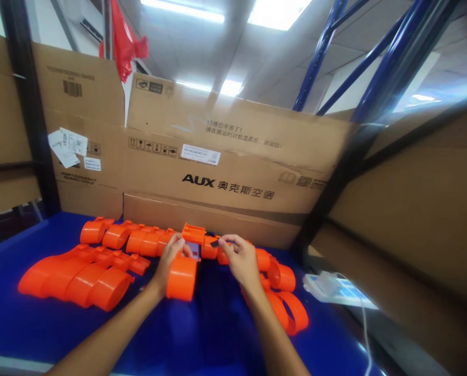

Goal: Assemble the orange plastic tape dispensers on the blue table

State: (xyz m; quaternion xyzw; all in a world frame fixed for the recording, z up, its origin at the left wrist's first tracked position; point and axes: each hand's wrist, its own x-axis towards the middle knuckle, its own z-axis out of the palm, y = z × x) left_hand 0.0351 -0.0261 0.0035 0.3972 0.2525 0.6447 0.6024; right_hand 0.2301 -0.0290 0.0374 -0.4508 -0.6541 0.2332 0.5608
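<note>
My left hand (171, 261) is closed around an orange plastic ring-shaped part (182, 279), raised over the blue table. The part has a round band at the bottom and a flat clip-like piece at the top. To its right, my right hand (239, 258) pinches a small dark flat piece (215, 243) between thumb and fingertips. That piece is too small to name, and it is apart from the ring. Between the hands a small lit screen (195, 250) shows, partly hidden behind the orange part.
Rows of similar orange parts (80, 279) lie on the blue table (139, 344) to the left, behind and right of my hands. Cardboard panels (218, 172) wall the back. A white power strip (335, 290) with a cable sits at right, by a dark post (327, 183).
</note>
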